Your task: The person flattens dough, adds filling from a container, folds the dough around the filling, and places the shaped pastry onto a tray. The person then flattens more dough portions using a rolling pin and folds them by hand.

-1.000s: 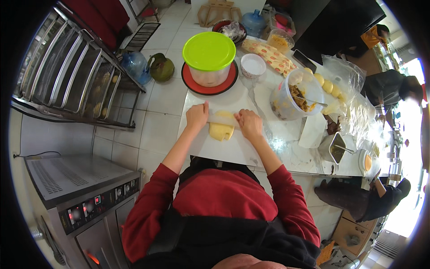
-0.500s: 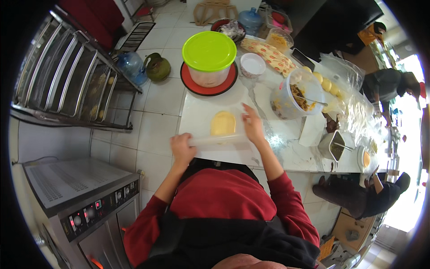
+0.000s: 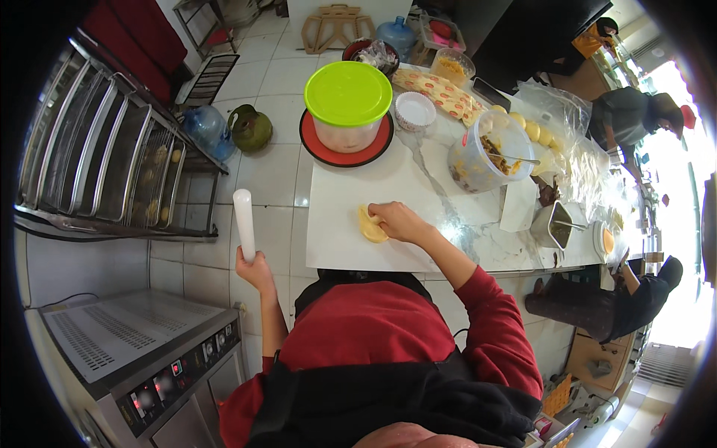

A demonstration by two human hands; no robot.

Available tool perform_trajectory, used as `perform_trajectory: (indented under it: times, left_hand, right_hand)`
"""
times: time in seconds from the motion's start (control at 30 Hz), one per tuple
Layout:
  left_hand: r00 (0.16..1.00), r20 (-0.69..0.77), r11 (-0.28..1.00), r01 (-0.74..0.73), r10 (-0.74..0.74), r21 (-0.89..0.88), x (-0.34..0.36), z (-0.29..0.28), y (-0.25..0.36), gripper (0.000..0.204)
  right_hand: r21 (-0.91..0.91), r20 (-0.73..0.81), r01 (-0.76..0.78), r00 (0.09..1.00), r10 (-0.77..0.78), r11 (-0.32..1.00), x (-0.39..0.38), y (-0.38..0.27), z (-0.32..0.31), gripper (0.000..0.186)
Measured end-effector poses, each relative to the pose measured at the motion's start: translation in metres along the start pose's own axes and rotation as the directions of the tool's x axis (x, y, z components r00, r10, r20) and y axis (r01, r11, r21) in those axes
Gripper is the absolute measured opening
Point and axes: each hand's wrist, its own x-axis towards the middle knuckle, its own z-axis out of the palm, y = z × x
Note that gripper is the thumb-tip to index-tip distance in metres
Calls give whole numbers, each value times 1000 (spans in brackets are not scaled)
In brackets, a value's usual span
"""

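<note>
My left hand (image 3: pixel 256 270) is wrapped round one end of a white rolling pin (image 3: pixel 244 220), which stands up off the table's left edge. On the white tabletop (image 3: pixel 336 239), my right hand (image 3: pixel 397 222) pinches the right side of a flattened piece of yellow dough (image 3: pixel 370 226). The dough looks partly lifted or folded there, and my fingers hide some of it. Beyond it, a tub with a lime-green lid (image 3: pixel 348 94) sits on a red round plate with a black rim (image 3: pixel 314 140).
A clear bucket of filling (image 3: pixel 467 160) with a spoon, white paper cups (image 3: pixel 415 110) and yellow dough balls (image 3: pixel 532 131) are at the right. A metal container (image 3: pixel 551 230) lies beyond. Left are a tray rack (image 3: pixel 112 149) and an oven (image 3: pixel 142 328). Co-workers (image 3: pixel 635 302) are at right.
My left hand has lifted the rolling pin off the table and out to the left. My right hand has left the pin and taken hold of the dough.
</note>
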Motion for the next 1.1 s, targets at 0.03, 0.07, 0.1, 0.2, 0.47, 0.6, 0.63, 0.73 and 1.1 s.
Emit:
perform_trajectory:
  times: [0.03, 0.07, 0.1, 0.2, 0.47, 0.6, 0.63, 0.73, 1.1]
  left_hand:
    - [1000, -3, 1000, 1, -1, -1, 3, -3, -4, 15]
    - [1000, -16, 1000, 5, -5, -20, 5, -5, -6, 15]
    - [1000, -28, 999, 8, -9, -39, 8, -6, -7, 15]
    - [998, 0, 998, -62, 62, 26, 16, -5, -1, 15]
    - [997, 67, 998, -34, 38, -61, 20, 9, 7, 15]
    - [993, 109, 999, -35, 36, -8, 18, 11, 3, 14]
    - [994, 104, 999, -37, 38, -13, 18, 10, 1, 14]
    - [995, 93, 1000, -16, 18, -21, 17, 10, 2, 15]
    - [981, 196, 1000, -9, 8, 8, 21, 26, -1, 18]
  right_hand:
    - [66, 81, -184, 981, 179, 981, 0, -18, -12, 28]
    - [115, 166, -369, 923, 348, 922, 0, -31, -24, 27]
    - [113, 163, -369, 923, 349, 922, -1, -34, -35, 27]
    - [232, 76, -293, 956, 283, 928, -13, -29, -72, 26]
    - [95, -305, -192, 928, 212, 977, -31, 7, -82, 40]
    - [-177, -104, -214, 975, 198, 961, -59, 38, -36, 40]
    - [-227, -92, -245, 969, 230, 942, -61, 39, -35, 41]
    - [-206, -300, -303, 925, 235, 930, -55, 44, -28, 55]
    - [-430, -267, -457, 888, 373, 779, -36, 18, 10, 68]
